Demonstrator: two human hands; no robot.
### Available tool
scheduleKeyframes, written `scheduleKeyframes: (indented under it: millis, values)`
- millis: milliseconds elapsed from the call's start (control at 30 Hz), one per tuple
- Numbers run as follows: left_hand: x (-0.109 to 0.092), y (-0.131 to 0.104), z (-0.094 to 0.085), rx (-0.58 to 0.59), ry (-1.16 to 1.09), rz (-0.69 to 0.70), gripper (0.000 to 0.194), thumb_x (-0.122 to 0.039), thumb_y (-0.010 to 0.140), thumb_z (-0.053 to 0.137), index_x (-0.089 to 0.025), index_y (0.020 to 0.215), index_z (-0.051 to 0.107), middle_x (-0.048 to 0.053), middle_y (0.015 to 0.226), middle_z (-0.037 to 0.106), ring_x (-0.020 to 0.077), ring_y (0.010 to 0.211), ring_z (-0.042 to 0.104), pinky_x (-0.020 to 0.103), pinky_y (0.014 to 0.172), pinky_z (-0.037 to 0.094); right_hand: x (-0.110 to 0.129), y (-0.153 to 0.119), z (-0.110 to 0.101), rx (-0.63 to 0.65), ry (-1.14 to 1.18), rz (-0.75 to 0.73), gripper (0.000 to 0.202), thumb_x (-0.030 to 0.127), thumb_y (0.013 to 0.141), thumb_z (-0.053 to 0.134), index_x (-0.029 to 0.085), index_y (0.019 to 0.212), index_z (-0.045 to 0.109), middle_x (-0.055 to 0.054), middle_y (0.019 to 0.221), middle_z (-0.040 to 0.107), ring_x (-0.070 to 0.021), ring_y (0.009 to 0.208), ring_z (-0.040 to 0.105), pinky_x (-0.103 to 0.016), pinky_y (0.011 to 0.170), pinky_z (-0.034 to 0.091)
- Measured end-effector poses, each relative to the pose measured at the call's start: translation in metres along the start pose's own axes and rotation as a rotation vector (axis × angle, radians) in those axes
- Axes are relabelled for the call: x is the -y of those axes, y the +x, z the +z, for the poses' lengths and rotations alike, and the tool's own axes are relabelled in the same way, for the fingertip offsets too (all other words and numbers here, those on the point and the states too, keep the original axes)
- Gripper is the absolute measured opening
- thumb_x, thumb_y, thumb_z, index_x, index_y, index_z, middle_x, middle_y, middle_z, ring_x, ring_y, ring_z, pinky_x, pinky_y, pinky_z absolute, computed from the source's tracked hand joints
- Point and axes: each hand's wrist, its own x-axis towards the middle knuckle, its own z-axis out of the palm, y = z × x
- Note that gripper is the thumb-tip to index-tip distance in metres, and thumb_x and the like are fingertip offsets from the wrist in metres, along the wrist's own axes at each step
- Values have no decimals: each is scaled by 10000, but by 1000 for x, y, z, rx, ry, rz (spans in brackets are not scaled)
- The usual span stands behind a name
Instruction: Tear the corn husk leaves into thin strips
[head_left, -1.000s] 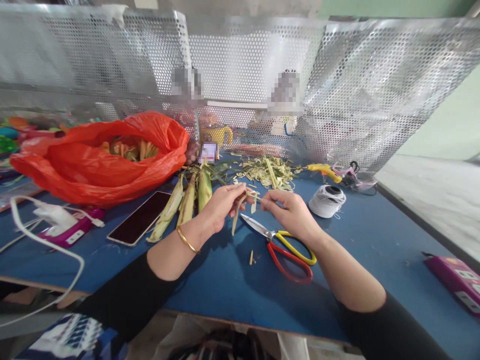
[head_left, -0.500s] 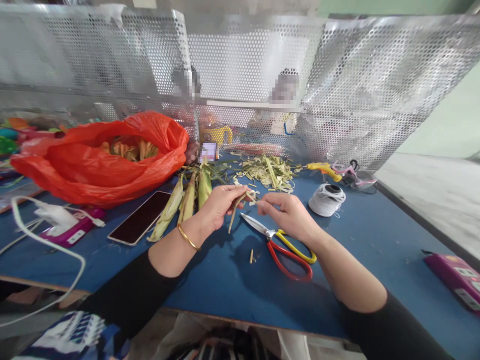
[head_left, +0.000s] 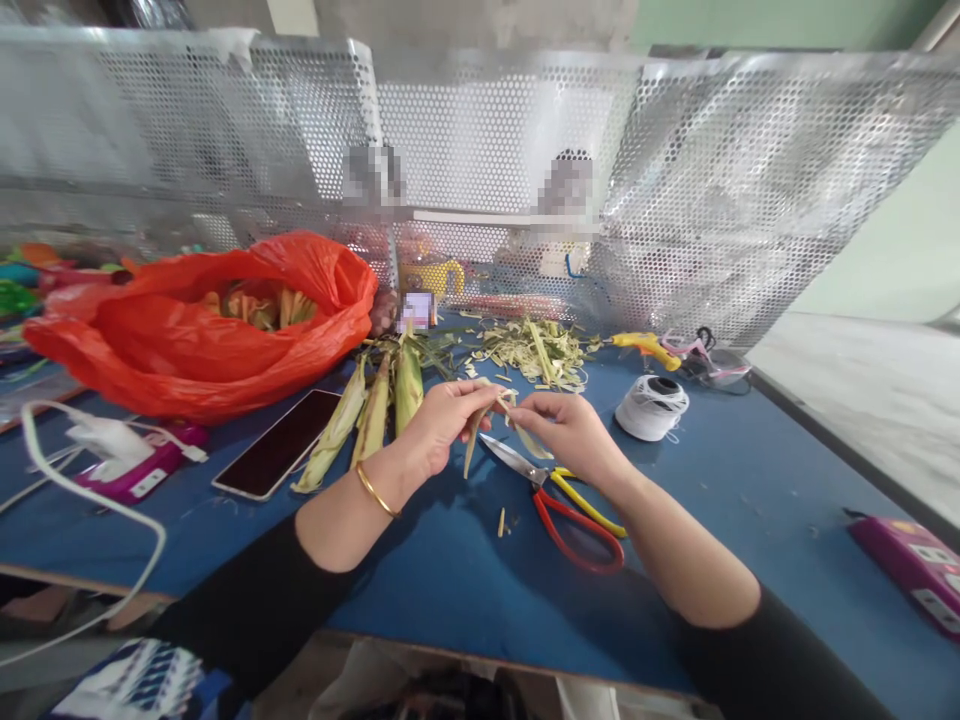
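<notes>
Left hand: your left hand (head_left: pixel 442 425) pinches pale husk strips (head_left: pixel 472 452) between thumb and fingers, one strip hanging down.
Right hand: your right hand (head_left: pixel 566 430) pinches the same bundle at the fingertips, just beside the left.
Husk strips: between your two hands, above the table.
Scissors: the scissors (head_left: pixel 538 477) lie just below your right hand, one handle loop red, one yellow.
Corn husks: three corn husks (head_left: pixel 381 405) lie beside your left wrist, next to a phone (head_left: pixel 276 446).
Red bag: the red bag (head_left: pixel 315 352) gapes at the top; tan, folded pieces (head_left: pixel 262 308) sit inside, too small to identify.
Thread: a white spool (head_left: pixel 651 412) stands right of your right hand.
Table: blue table (head_left: pixel 427 590), with a heap of shreds (head_left: pixel 538 352) beyond your hands and a yellow glue gun (head_left: pixel 649 348) to its right.
Room: a perforated metal screen (head_left: pixel 480 130) behind the table; pale green wall (head_left: pixel 885 240) at right.
</notes>
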Motion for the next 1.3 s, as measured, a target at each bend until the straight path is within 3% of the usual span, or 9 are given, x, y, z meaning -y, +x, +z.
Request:
scheduleKeyframes:
  millis: [300, 467, 600, 667, 733, 900, 1100, 1233, 1300]
  values:
    - [2, 1, 1, -30, -5, 27, 163, -295, 706, 711, -132, 697, 697, 22, 638, 653, 55, 459, 467, 195, 387, 210, 6, -4, 4, -21, -221, -34, 198, 284, 786, 528, 190, 612, 549, 31, 577, 532, -107, 561, 434, -224, 543, 304]
    - [5, 3, 0, -19, -32, 0, 164, -240, 621, 764, -146, 744, 713, 8, 688, 667, 40, 478, 445, 181, 415, 229, 0, -3, 5, -56, -177, -81, 230, 319, 819, 523, 193, 635, 577, 17, 601, 582, -117, 577, 491, -226, 548, 341]
    - [4, 3, -1, 30, -31, -28, 175, -271, 619, 762, -140, 717, 698, 7, 659, 653, 44, 468, 437, 191, 410, 205, -10, 3, 2, -216, -25, -158, 137, 277, 794, 570, 211, 885, 650, -33, 869, 705, -176, 822, 631, -274, 714, 463]
    - [3, 1, -1, 78, -34, -50, 204, -315, 630, 759, -137, 692, 681, 13, 666, 656, 44, 465, 437, 193, 406, 193, -12, 5, 0, -173, 26, -179, 201, 231, 782, 587, 222, 971, 655, -38, 953, 726, -191, 904, 657, -299, 785, 482]
    - [2, 0, 0, 104, -36, -71, 238, -353, 639, 753, -135, 685, 669, 18, 665, 656, 44, 461, 437, 193, 400, 182, -12, 5, -2, -89, 28, -162, 170, 211, 799, 578, 223, 942, 669, -25, 894, 742, -185, 857, 677, -296, 774, 488]
    - [2, -1, 1, 101, 59, -45, 209, -310, 631, 759, -136, 629, 641, 17, 624, 649, 37, 436, 397, 188, 385, 185, -8, 3, -2, -107, -152, -243, 103, 176, 818, 571, 207, 777, 660, -5, 732, 714, -166, 720, 649, -273, 697, 465]
    - [1, -2, 2, 91, 134, -48, 181, -269, 688, 730, -146, 608, 624, 34, 619, 673, 45, 411, 432, 183, 374, 220, -11, 0, 1, -301, -587, -497, 206, 127, 875, 479, 190, 809, 664, -49, 766, 693, -194, 773, 623, -396, 972, 366]
    - [-3, -2, 1, 98, 12, -62, 183, -303, 792, 636, -130, 756, 680, 98, 743, 719, 91, 468, 569, 180, 351, 224, -7, -1, -4, -407, -534, -426, 194, 155, 864, 491, 188, 944, 665, -88, 949, 697, -224, 901, 604, -386, 921, 381]
    - [-5, -2, 0, 83, -65, -72, 182, -282, 828, 596, -125, 794, 679, 108, 756, 722, 116, 522, 630, 169, 349, 234, -5, -1, -6, -371, -393, -291, 173, 243, 866, 509, 197, 836, 672, -52, 825, 685, -200, 789, 590, -336, 797, 414]
